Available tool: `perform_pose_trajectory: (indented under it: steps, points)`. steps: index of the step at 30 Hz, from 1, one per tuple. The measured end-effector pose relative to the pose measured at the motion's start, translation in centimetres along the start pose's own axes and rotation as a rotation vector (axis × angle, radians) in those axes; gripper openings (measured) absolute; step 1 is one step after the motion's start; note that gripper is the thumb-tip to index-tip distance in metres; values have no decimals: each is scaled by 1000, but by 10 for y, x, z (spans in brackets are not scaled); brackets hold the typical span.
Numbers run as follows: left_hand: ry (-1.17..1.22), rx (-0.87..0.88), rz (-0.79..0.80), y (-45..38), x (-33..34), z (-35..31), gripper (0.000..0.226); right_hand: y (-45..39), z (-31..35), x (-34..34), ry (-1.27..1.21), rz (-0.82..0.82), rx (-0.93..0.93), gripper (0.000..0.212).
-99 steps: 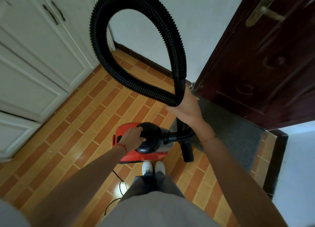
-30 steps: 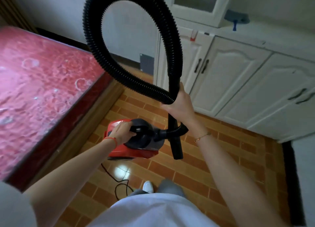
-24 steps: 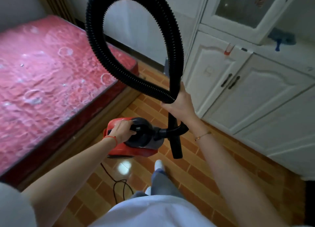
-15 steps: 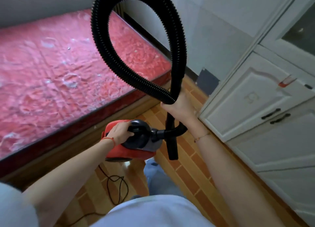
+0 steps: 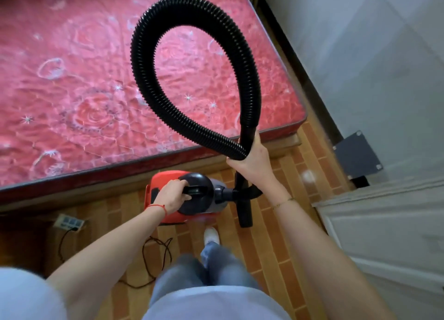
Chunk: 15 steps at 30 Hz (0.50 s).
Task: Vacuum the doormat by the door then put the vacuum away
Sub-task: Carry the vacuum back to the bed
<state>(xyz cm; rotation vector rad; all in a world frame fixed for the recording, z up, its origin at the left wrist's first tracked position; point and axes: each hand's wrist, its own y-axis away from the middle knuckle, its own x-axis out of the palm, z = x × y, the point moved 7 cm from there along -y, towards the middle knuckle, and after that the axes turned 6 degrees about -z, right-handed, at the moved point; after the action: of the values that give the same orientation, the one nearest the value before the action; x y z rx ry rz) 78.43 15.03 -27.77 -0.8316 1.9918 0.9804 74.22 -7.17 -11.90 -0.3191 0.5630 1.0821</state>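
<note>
I carry a small red and black vacuum [image 5: 165, 182] above the floor. My left hand [image 5: 173, 196] grips its black top handle. Its black ribbed hose [image 5: 146, 96] loops high in front of me and doubles back. My right hand [image 5: 252, 161] is closed around the two hose ends where they cross, and the black nozzle tube [image 5: 244, 211] hangs down below that hand. The doormat and the door are out of view.
A bed with a red patterned mattress [image 5: 84, 79] fills the left and middle. A power strip [image 5: 68, 222] with a black cord [image 5: 156, 250] lies on the brown tiled floor [image 5: 269, 247]. White cabinets [image 5: 396, 235] stand on the right, a grey wall [image 5: 360, 55] behind them.
I have turned left, away from the door and doormat, past the cabinets and toward the bed. Both hands keep the same grip on the vacuum and hose.
</note>
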Motion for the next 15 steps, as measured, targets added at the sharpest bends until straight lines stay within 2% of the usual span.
perform_pose_trajectory:
  steps: [6, 12, 15]
  points:
    - [75, -126, -53, -44, 28, 23, 18, -71, -35, 47, 40, 126, 21, 60]
    - [91, -184, -8, -105, 92, 57, 23, -124, -111, 110, 47, 202, 52, 73]
    - [103, -208, 7, -135, 130, 77, 23, -147, -154, 141, 62, 195, 47, 66]
